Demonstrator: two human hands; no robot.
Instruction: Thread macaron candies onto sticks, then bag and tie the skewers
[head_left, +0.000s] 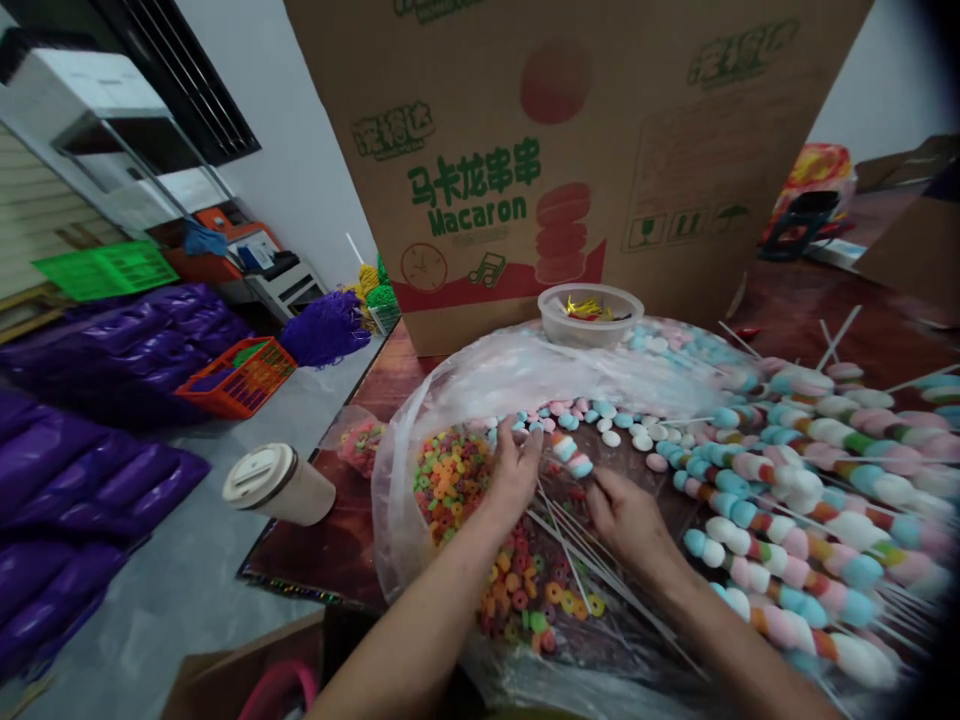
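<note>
Two hands: left hand [519,462] and right hand [616,510], close together over the tabletop [349,545].
Right grip: fingers closed around the near end of a candy skewer [573,456].
Left grip: thumb and fingers bent close together near the skewer; cannot tell whether they pinch anything.
Candy skewer: between the hands, pieces in blue, white, pink and orange.
Bare sticks [615,583]: fanned below both hands.
Candy rings [451,472]: heaped on clear plastic [397,480] beside the left hand.
Filled skewers [806,545]: piled at right.
Bowl [589,328]: before the Macaron carton [480,100].
</note>
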